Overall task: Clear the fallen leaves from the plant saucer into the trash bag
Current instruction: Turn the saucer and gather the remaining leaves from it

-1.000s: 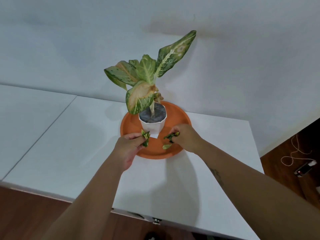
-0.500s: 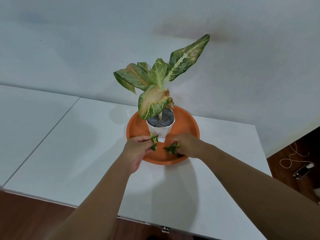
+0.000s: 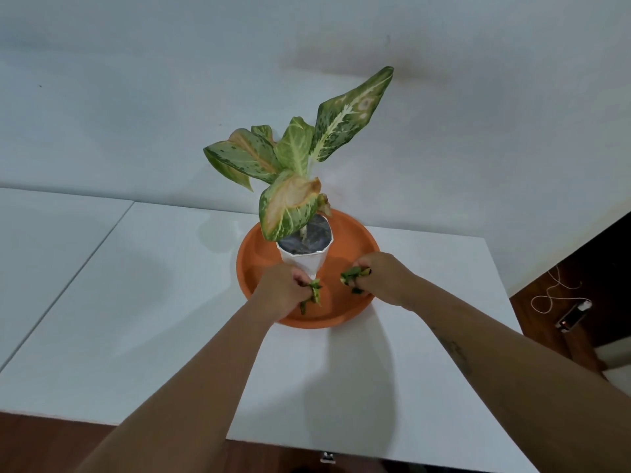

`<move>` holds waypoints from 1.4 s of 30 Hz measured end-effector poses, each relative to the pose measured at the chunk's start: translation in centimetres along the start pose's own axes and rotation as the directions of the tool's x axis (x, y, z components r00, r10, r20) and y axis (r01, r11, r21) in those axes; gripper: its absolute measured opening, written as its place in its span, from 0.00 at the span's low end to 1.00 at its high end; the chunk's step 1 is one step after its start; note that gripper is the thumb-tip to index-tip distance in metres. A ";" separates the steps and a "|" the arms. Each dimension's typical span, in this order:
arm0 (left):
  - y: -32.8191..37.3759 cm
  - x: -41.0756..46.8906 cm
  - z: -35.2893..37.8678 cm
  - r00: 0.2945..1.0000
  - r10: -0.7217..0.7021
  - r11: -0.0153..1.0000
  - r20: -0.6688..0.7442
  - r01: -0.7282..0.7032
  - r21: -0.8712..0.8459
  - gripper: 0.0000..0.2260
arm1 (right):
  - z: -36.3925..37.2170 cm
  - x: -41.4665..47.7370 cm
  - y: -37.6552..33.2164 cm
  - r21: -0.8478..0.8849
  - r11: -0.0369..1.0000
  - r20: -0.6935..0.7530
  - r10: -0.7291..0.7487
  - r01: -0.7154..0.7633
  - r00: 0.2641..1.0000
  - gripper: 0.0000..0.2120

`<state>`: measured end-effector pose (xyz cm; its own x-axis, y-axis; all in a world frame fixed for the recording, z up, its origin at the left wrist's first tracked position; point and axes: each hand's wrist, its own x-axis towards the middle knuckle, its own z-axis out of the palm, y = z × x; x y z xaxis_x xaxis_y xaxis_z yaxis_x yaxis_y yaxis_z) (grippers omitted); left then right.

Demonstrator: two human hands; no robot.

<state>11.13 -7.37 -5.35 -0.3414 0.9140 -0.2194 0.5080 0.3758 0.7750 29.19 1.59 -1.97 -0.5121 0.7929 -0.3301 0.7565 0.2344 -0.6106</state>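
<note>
On the white table: we have the orange saucer (image 3: 355, 244) with the white pot (image 3: 307, 261) and its plant (image 3: 293, 165) standing in it, both our hands over the near half of the saucer.
Left hand: our left hand (image 3: 281, 291) is clenched round a small bunch of leaf scraps (image 3: 312, 293), just in front of the pot's base.
Right hand: our right hand (image 3: 382, 276) grips its own clump of green pieces (image 3: 353, 276), low over the saucer floor.
What has changed: a second ago a loose leaf lay on the saucer between our hands; we no longer see it there, and the right hand's bundle looks fuller. That hand has also shifted outward, toward the right part of the rim.
What it means: we judge the visible saucer floor close to clear, though the part behind the pot is hidden.
Trash bag: not in view, so the carry and drop remain.
Risk: small scraps may slip from our fists.
</note>
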 end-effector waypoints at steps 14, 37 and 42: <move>0.5 0.9 0.3 0.973 0.150 0.901 0.175 -0.208 0.382 0.03 | 0.3 -0.7 1.0 0.168 0.985 -0.047 0.041 -0.033 0.998 0.05; 0.3 -0.4 -0.1 0.979 -0.019 0.976 0.202 -0.026 0.216 0.13 | 2.7 0.1 -1.1 0.201 0.978 0.066 0.043 -0.056 0.997 0.06; 0.0 -0.1 -0.2 0.984 0.011 0.976 0.177 -0.049 0.213 0.06 | 2.6 0.1 -0.6 0.221 0.973 0.044 0.063 -0.071 0.997 0.07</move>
<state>11.05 -7.45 -5.22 -0.1908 0.9306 -0.3123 0.6808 0.3546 0.6409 27.66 0.09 -3.53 -0.4806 0.7808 -0.3991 0.6825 0.0473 -0.7294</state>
